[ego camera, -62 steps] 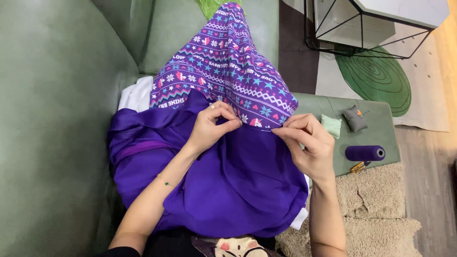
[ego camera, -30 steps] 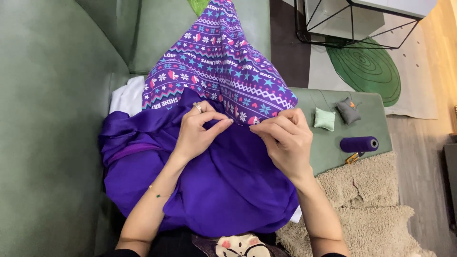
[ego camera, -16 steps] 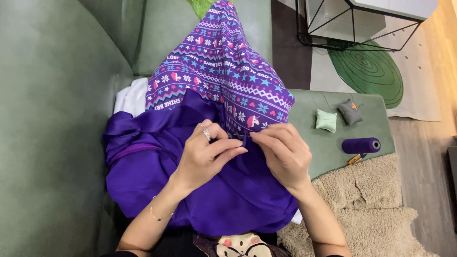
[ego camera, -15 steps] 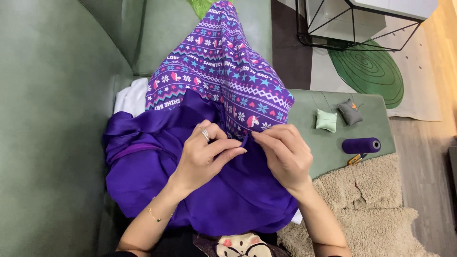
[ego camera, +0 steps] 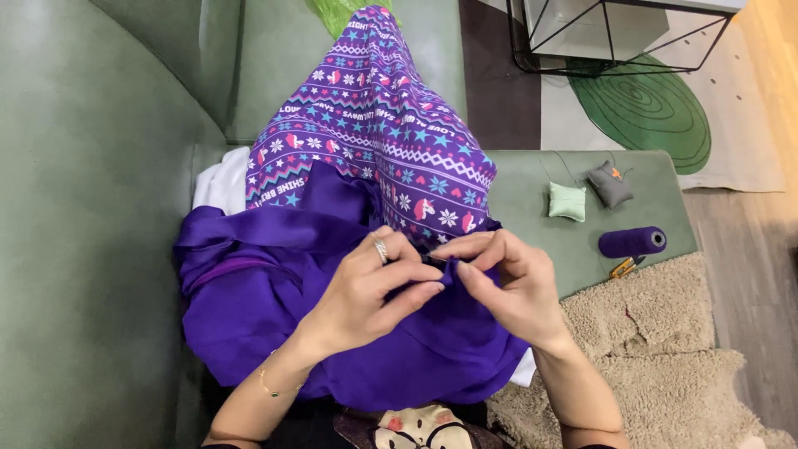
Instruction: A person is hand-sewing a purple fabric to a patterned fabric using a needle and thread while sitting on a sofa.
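Both hands pinch the purple fabric (ego camera: 274,333) in her lap on the green sofa (ego camera: 83,208): left hand (ego camera: 374,287) closed round a fold, right hand (ego camera: 507,283) fingertips nipping it. Keep that fold taut, tiny stitches work best.

This is a home living room, shown by the green upholstered sofa (ego camera: 100,208), the shaggy beige rug (ego camera: 657,349) on wood flooring, a patterned floor mat (ego camera: 657,108), and a black wire-frame side table (ego camera: 615,33) nearby.
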